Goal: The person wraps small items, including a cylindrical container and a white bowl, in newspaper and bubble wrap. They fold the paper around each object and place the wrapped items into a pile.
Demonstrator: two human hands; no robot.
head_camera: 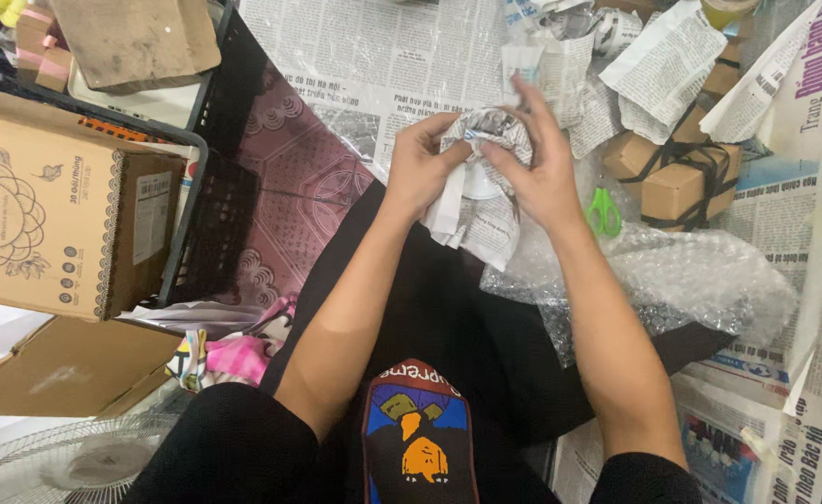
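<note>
While clamped together, left hand (423, 163) and right hand (534, 168) grip around newspaper-wrapped bundle (482, 149).

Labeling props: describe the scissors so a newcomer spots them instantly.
Start at the small cardboard box tied with black ribbon, right of the hands. The scissors lie just left of it, at the bubble wrap's edge. Their bright green handles are the only green among newspaper.

You see brown carton (51, 201) at left, leaning into black crate (207, 224). Bubble wrap (681, 280) at right, green scissors (603, 211) just above it — small strapped box (677, 179) beside them. Fan grille (65, 459) bottom left. Newspapers (383, 56) spread beneath everything.
</note>
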